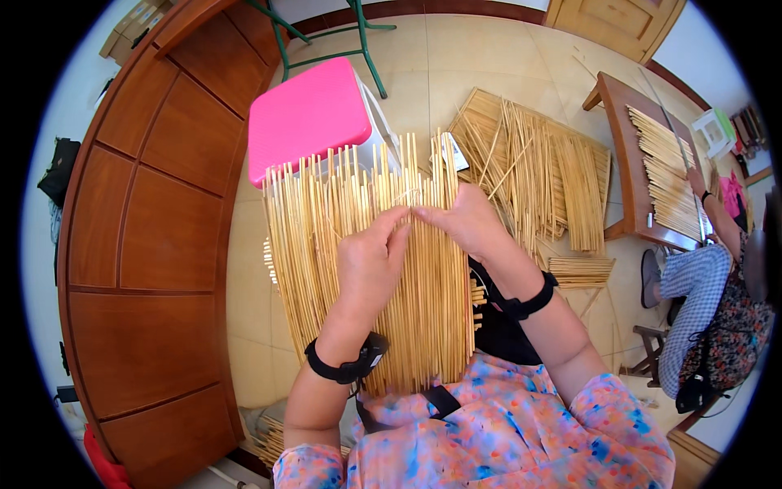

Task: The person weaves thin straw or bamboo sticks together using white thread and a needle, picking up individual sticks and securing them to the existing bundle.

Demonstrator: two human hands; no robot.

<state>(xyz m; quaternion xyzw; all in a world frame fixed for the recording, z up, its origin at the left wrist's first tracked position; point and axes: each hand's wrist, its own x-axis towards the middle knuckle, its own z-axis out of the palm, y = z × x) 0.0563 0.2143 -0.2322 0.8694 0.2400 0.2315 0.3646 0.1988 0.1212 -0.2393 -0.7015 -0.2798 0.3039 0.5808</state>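
Note:
A broad sheet of straw-coloured stalks (432,310) lies across my lap, the stalks side by side and pointing away from me, their far ends uneven. Over its upper part my left hand (371,261) and my right hand (468,220) meet, fingertips almost touching. Both hands are closed in a pinch at a thin pale thread (405,196), which shows just beyond the fingertips. Part of the right hand's fingers is hidden behind the thumb. Black bands circle both wrists.
Ahead stands a white stool with a pink top (309,114). Loose stalks (521,163) lie on a woven mat on the floor at right. Beyond, a person (709,326) sits with a hand on stalks on a wooden table (623,147). A wooden cabinet (163,204) lines the left.

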